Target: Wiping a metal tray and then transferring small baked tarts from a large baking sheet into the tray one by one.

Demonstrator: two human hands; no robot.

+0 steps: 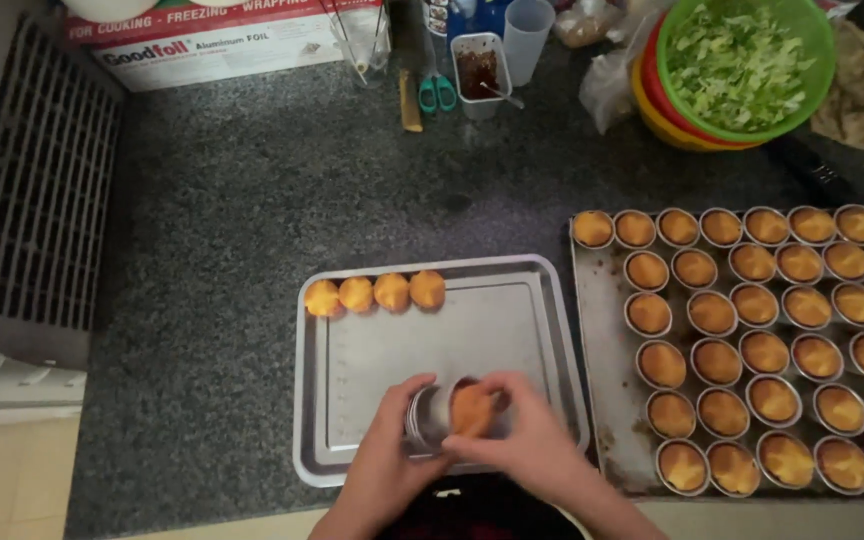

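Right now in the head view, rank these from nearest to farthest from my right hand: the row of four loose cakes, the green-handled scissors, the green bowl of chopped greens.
1. Row of four loose cakes, up-left of the right hand, on the tray's far edge.
2. Green-handled scissors, at the counter's back.
3. Green bowl of chopped greens, far right corner.

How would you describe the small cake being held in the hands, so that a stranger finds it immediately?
Start at the smaller steel tray in the middle of the dark counter. Over its near edge, the left hand grips a small metal cup tipped on its side, and the right hand touches the golden cake at its mouth. Unlike the four loose cakes at the tray's far edge, it sits between fingers.
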